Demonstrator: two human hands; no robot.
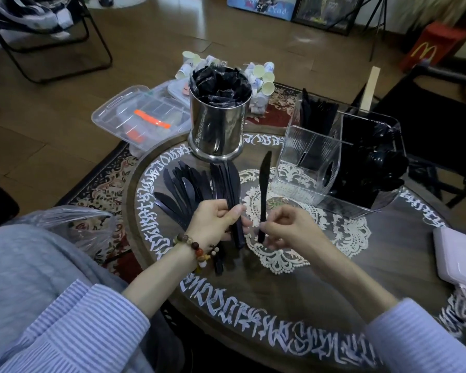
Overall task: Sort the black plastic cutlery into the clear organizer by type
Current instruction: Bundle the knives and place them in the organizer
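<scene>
The organizer stands far right on the table, part filled. The left hand grips a bundle of cutlery. The right hand — nearer the organizer — pinches one knife upright, blade pointing far. A steel can stands left of that path.

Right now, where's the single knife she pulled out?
Head view, centre: the knife stands upright, pinched by the right hand, between the left hand's bundle and the clear organizer.
</scene>
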